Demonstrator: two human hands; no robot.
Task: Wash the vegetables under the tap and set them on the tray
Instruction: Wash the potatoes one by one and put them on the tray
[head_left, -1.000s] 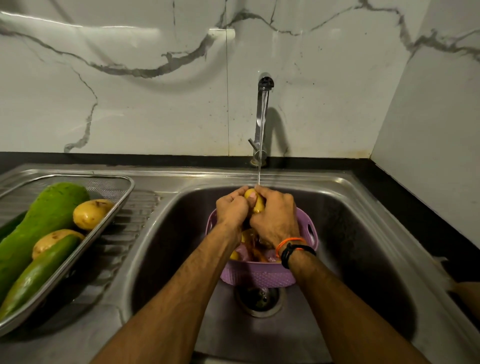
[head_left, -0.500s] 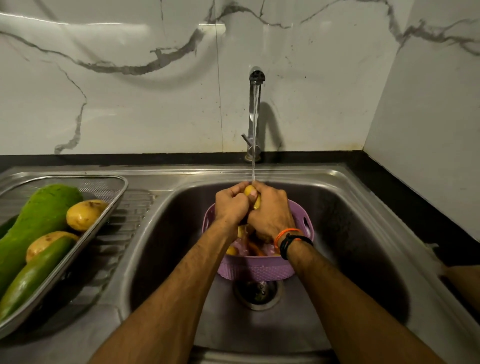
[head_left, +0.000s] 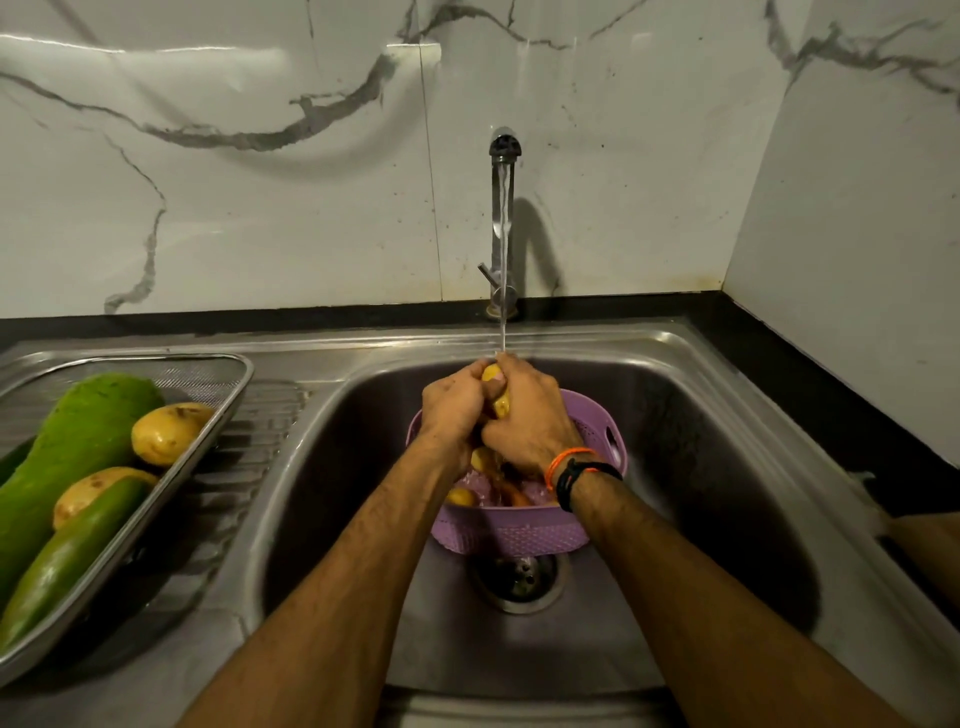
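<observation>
My left hand (head_left: 453, 402) and right hand (head_left: 524, 415) have fingers curled around one potato (head_left: 500, 395), holding it under the tap (head_left: 503, 218) stream above the purple basket (head_left: 519, 530) so runoff drains; the tray (head_left: 208, 431) waits left.

Home kitchen: steel sink (head_left: 701, 415), tap (head_left: 503, 208).

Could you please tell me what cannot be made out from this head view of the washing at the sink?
- Potato under the tap: mostly covered by the left hand and right hand.
- Contents of the purple basket: largely hidden behind both hands and wrists; their number is unclear.
- Tray and its green vegetables: cut off by the left edge.
- Brownish object at the right edge: cut off, unidentifiable.
</observation>
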